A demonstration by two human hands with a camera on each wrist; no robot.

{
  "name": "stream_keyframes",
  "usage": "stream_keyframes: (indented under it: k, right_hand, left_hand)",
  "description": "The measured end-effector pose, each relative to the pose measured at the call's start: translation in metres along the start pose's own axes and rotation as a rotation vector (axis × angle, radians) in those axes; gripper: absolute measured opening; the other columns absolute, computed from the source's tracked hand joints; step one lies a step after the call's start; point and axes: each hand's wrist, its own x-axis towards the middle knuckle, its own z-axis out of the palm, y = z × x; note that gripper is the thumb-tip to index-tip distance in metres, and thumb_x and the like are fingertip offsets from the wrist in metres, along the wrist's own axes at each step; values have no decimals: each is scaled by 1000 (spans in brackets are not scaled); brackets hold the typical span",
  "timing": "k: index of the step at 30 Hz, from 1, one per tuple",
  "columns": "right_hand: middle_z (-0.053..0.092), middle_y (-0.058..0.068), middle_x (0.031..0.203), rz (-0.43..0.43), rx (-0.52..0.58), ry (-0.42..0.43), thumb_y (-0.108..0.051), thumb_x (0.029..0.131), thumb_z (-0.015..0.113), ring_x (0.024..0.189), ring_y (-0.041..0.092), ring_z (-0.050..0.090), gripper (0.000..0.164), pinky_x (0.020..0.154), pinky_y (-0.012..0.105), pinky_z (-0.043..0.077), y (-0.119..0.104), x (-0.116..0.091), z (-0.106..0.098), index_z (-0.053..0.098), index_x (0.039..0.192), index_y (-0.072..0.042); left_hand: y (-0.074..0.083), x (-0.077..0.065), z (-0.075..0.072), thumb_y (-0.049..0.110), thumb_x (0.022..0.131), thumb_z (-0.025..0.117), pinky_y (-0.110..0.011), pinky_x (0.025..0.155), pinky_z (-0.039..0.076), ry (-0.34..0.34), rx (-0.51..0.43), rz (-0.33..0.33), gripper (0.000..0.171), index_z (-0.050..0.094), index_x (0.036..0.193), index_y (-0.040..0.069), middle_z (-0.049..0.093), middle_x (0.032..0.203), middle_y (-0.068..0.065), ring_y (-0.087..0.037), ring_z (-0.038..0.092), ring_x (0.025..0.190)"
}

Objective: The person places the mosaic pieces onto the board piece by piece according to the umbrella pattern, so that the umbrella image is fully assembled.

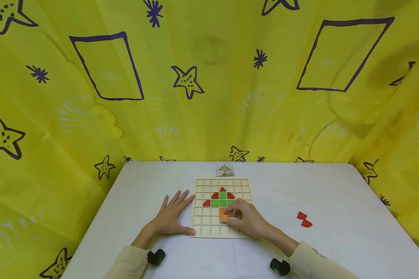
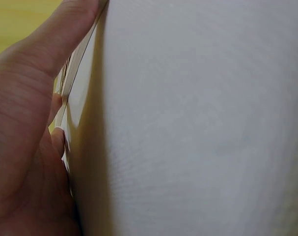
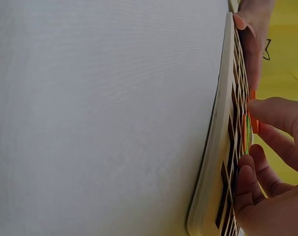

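Note:
A pale wooden grid board (image 1: 205, 221) lies on the white table. Spread out at its left side is my left hand (image 1: 172, 217), with the thumb at the near corner and fingertips at the left edge. My right hand (image 1: 250, 221) pinches an orange tile (image 1: 224, 217) between thumb and fingers over the lower middle of the grid. The right wrist view shows that tile (image 3: 254, 120) standing off the board's face. Above it on the grid sit green squares (image 1: 223, 195), a red triangle (image 1: 222, 189) at the top, and red quarter-round pieces (image 1: 206, 203) at the sides.
Two red quarter-round pieces (image 1: 306, 223) lie on the table to the right of the board. A small card (image 1: 225, 169) with a printed grid pattern stands behind the board. Yellow patterned curtain (image 1: 209, 116) hangs around the table's back and sides.

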Motion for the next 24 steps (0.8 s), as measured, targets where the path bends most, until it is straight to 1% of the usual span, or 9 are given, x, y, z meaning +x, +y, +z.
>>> stream_keyframes:
  k: [7,14,24]
  right_hand:
    - [61,-3,94,16,-33,-6,-8,84,84,80,10,51,20,69,24,46,1,1,2,77,102,-11]
    - [63,-3,97,15,-39,-17,-9,84,84,83,11,52,19,73,25,47,-2,1,2,77,101,-11]
    - [63,-3,97,19,-55,-18,-9,83,85,84,13,52,19,72,25,47,-1,3,3,78,100,-11]
  left_hand:
    - [1,0,0,70,68,83,-71,118,-6,1,4,-2,118,33,163,21,18,171,-10,-39,4,158]
    - [2,-1,-1,68,69,84,-71,118,-6,1,-6,2,117,33,163,20,17,171,-11,-39,4,158]
    - [2,-1,-2,69,68,84,-71,118,-6,-1,-6,-4,118,33,162,21,18,171,-10,-39,5,158]
